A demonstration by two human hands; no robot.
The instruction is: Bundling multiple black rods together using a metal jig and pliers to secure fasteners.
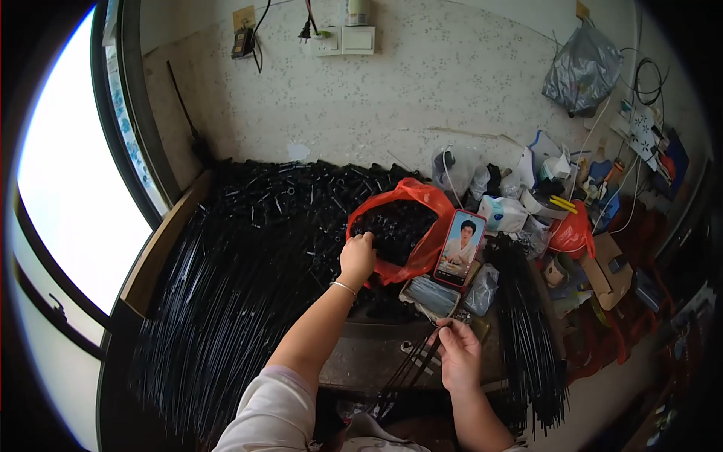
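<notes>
My left hand [358, 256] reaches into an open red plastic bag [414, 194] filled with small black parts [395, 224]; its fingers are curled among them, and what they grip is hidden. My right hand [458, 352] pinches a small bundle of thin black rods [407, 371] that slant down to the lower left over a dark worktop [361, 361]. A bracelet circles my left wrist.
A large heap of black rods [226, 301] covers the bench at left, and another bundle [531, 331] lies at right. A phone [461, 248] with a lit screen leans by the bag. Clutter, bags and cables fill the right side. A window is at left.
</notes>
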